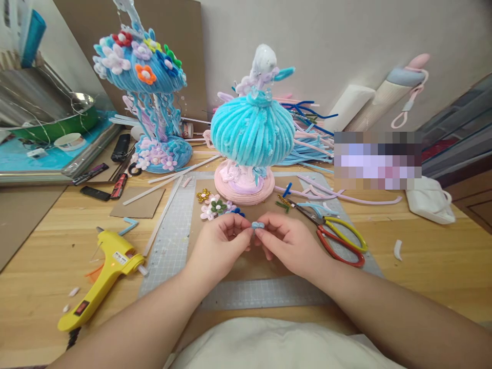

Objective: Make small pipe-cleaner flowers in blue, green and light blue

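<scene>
Between my two hands is a small looped piece of light blue pipe cleaner. My left hand pinches its left side with thumb and forefinger; my right hand pinches the right side. Both are held low over a brown cardboard sheet on a grey cutting mat. Just beyond my left fingers lie several pipe-cleaner flowers, with a green one and a gold one among them. A turquoise pipe-cleaner lamp on a pink round base stands behind my hands.
Scissors with yellow and red handles lie right of my right hand. A yellow glue gun rests at the left. Behind it stands a blue flowered lamp. Loose pipe cleaners are piled by the wall, near a white case.
</scene>
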Demonstrator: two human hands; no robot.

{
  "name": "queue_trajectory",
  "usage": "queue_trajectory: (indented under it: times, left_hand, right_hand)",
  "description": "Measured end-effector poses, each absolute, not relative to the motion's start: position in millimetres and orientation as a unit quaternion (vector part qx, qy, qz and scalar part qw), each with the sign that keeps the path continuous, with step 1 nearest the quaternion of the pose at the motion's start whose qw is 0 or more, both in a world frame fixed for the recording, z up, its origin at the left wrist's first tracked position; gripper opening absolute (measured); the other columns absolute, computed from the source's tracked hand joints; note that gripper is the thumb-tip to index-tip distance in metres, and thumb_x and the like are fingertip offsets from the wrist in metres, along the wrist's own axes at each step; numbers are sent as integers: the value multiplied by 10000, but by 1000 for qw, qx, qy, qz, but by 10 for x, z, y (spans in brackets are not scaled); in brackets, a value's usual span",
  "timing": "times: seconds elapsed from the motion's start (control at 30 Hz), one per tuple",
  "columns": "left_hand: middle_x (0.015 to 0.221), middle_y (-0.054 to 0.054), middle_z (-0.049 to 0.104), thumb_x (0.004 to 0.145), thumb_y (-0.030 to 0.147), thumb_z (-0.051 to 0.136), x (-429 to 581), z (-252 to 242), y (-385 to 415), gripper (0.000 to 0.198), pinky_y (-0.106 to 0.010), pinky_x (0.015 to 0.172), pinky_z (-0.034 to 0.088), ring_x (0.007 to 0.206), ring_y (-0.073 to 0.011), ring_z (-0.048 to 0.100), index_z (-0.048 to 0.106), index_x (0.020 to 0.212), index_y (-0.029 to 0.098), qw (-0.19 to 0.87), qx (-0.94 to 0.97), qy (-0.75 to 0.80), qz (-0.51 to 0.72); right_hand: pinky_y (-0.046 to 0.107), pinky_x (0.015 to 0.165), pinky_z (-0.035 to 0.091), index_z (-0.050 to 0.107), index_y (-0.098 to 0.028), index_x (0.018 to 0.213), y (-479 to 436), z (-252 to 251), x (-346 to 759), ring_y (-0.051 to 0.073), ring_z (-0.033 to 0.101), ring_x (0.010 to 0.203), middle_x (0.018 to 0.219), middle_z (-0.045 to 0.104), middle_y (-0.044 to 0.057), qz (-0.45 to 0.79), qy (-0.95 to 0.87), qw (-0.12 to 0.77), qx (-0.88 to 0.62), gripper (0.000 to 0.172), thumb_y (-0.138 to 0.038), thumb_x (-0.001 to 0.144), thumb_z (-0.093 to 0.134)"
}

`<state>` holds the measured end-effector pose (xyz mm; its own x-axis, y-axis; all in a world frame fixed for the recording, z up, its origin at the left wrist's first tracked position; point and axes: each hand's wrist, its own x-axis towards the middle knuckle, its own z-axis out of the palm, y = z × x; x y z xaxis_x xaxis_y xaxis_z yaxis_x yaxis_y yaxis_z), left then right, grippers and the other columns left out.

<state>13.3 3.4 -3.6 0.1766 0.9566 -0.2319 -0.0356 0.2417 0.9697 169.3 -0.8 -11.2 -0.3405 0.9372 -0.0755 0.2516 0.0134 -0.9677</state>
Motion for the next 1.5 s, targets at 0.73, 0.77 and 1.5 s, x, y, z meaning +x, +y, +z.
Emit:
queue_trajectory:
  times: [0.73, 0.77, 1.5]
  left_hand:
    - [572, 39, 542, 745, 263, 602, 146, -39, -3, 109, -202, 477, 405, 486, -87, 493, 547, 727, 170, 590, 503, 508, 375]
    - [546, 45, 533, 739, 274, 609, 147, -28, 1, 132, -201, 463, 405, 469, -86, 488, 532, 711, 170, 605, 483, 509, 376]
    - [409, 75, 473, 721, 229, 547, 159, -55, -18, 141, -202, 442, 312, 411, -73, 412, 457, 622, 184, 605, 477, 552, 320]
  right_hand:
    - [145, 307, 301, 491, -179, 725, 14, -82, 1653, 49, 438, 319, 520, 523, -65, 602, -538, 292, -513, 112, -275, 775, 523]
    - [145, 305, 307, 493, -180, 743, 24, -82, 1659, 53, 453, 323, 534, 538, -61, 617, -522, 301, -506, 132, -301, 780, 528]
    - [181, 462, 305, 518, -167, 627, -57, -106, 1664, 70, 410, 508, 553, 472, -45, 315, -733, 318, -512, 123, -126, 742, 507]
